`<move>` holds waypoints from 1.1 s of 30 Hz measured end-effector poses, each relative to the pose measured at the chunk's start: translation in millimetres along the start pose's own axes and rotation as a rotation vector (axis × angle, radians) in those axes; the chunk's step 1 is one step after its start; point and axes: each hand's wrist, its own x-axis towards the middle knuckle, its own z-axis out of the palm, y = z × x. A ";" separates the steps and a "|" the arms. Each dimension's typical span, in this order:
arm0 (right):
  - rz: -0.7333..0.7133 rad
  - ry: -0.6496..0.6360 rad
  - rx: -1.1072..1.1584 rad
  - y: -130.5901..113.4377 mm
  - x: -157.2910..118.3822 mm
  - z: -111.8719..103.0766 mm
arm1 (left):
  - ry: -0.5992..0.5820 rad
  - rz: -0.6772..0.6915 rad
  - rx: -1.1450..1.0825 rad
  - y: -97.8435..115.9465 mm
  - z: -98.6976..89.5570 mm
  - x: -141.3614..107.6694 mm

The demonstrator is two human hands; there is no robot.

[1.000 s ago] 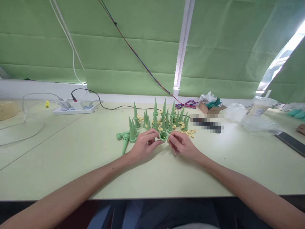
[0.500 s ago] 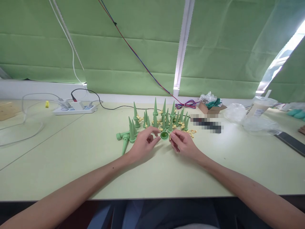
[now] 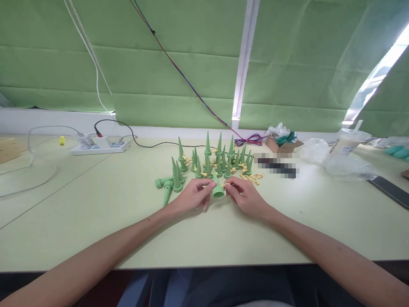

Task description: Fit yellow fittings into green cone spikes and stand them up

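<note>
We see the left hand (image 3: 193,195) near the middle of the frame, with thumb and index finger nearly closed on the left side of a hollow green plastic cone (image 3: 218,190). This cone is tilted, its wide open end turned toward the lower edge of the frame and its tip toward the top. The right hand (image 3: 247,196), just to the right, has its fingertips pinched together on a small yellow plastic piece (image 3: 225,185), which stands out toward the right side of the cone, between the two hands. Whether its end is already inside the cone, we cannot tell. We judge that the step in hand is joining the piece to the cone's side; the next move seems to call for a steady left hold and a straight push or turn from the right. Behind the hands we find a group of upright green cones (image 3: 207,147) and, to their right, loose yellow pieces (image 3: 257,181).
</note>
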 end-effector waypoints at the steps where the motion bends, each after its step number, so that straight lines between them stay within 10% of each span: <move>1: 0.000 -0.001 -0.004 0.5 0.0 0.0 | -0.001 -0.001 0.013 0.9 -0.3 -0.5; 22: 0.160 -0.102 0.224 1.4 0.5 3.5 | 0.179 0.380 0.451 -2.4 -0.1 -0.6; 33: 0.121 0.110 0.102 -1.7 2.7 1.9 | 0.258 0.080 0.250 1.9 3.8 1.4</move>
